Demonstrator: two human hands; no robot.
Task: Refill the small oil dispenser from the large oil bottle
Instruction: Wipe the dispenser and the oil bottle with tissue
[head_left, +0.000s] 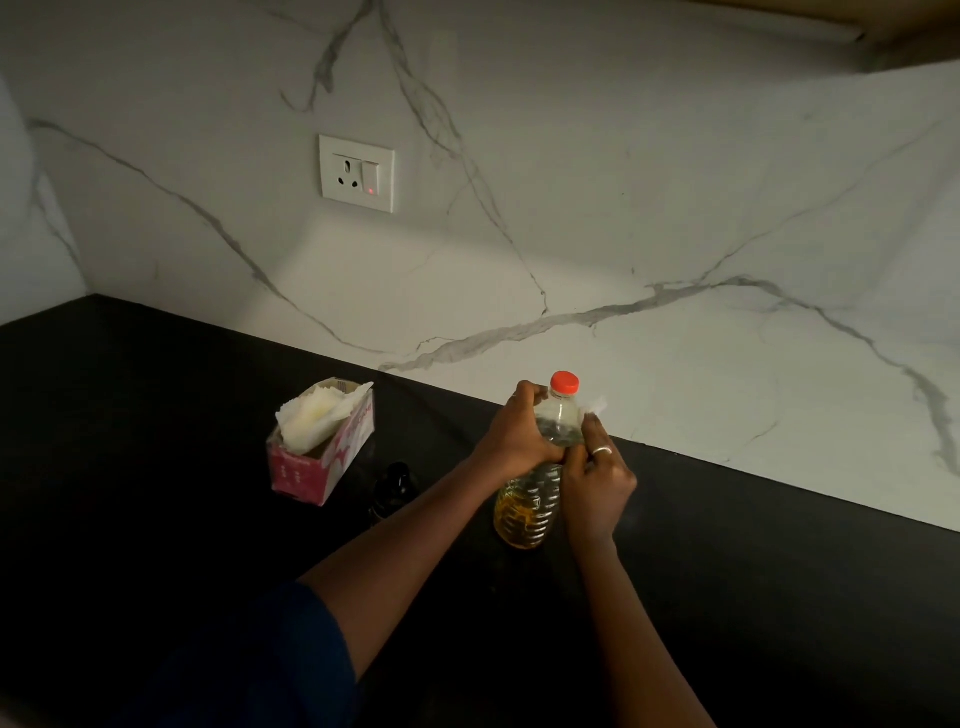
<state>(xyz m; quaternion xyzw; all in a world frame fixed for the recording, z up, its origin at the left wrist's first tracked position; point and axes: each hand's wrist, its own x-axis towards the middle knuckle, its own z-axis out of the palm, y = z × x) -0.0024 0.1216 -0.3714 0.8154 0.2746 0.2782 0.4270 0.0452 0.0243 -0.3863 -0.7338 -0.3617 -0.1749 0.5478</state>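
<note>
The large oil bottle (524, 514) stands upright on the black counter (156, 519), clear plastic with yellow oil in its lower part and a red cap (564, 382) on top. My left hand (514, 431) grips the bottle's upper body. My right hand (597, 478) is against the bottle's right side and pinches a small piece of white tissue (595, 405) near the neck. The small oil dispenser (395, 488) is a dark shape with a black top, standing left of the bottle beside my left forearm; it is hard to make out against the counter.
A pink tissue box (322, 457) with white tissues sticking out sits on the counter to the left. The marble backsplash (675, 234) runs behind, with a wall socket (357, 174) above. A cabinet underside (883, 31) shows at the top right.
</note>
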